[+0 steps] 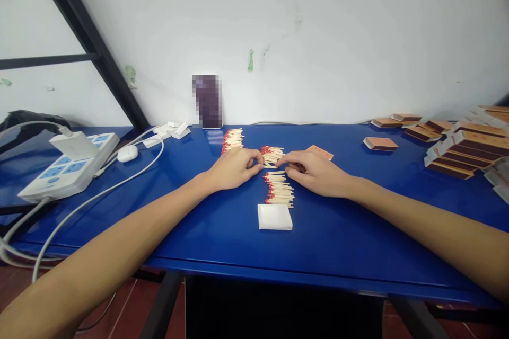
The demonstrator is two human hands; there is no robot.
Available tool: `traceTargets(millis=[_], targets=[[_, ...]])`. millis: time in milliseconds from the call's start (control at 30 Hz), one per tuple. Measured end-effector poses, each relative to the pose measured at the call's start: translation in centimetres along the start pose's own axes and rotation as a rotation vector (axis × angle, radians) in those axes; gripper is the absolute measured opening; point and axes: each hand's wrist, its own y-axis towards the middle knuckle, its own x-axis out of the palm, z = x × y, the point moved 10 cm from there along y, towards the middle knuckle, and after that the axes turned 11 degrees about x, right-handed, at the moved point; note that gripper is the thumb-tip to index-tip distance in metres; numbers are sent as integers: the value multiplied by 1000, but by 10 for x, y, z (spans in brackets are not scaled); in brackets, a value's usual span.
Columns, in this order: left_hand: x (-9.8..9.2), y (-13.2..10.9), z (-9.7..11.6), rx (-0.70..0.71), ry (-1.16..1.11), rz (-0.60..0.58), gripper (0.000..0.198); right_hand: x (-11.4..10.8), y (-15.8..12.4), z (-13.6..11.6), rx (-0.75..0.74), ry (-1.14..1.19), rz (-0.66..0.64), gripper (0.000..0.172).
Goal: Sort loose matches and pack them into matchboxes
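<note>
Nearest, the bench shows bare blue, with a forearm reaching in over its front edge from either side. A small white tray lies there, and just beyond its far edge comes a near row of matches, red heads to the left. On the left, a white cable loops over the bench beside the left forearm, near a power strip with a plug in it; a rounded white case sits beside the strip.

The left hand and right hand flank a middle pile of matches, fingertips at its near edge. The left thumb and forefinger are curled close together, the right forefinger reaches forward; whether either pinches a match I cannot tell. The right hand partly hides an orange card; the left covers the near end of a far row of matches.

Well to the right are stacked matchboxes and, left of them, a loose matchbox. Farther back, small white pieces lie near a blurred dark panel propped against the wall.
</note>
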Motion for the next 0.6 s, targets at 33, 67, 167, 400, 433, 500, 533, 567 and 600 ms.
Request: traceTargets(millis=[33, 67, 167, 400, 433, 500, 533, 567, 600], targets=[[0, 1, -1, -12, -8, 0, 12, 0, 0, 0, 4, 12, -3, 28], [1, 1, -1, -20, -15, 0, 12, 0, 0, -1, 11, 24, -6, 29], [3, 3, 2, -21, -41, 2, 12, -1, -1, -1, 26, 56, -11, 31], [7, 2, 5, -8, -113, 6, 16, 0, -5, -17, -117, 35, -51, 36], [7, 1, 4, -6, -121, 8, 16, 1, -5, -18, -122, 20, -56, 36], [7, 1, 3, -3, -132, 11, 18, 2, -5, -17, -119, -18, -60, 38], [7, 1, 3, -3, -135, 12, 18, 2, -5, -17, -115, -42, -63, 39], [7, 1, 2, -5, -136, 13, 17, 4, -4, -16, -110, -66, -66, 39], [7, 1, 2, -7, -137, 13, 17, 5, -4, -15, -106, -90, -70, 40]])
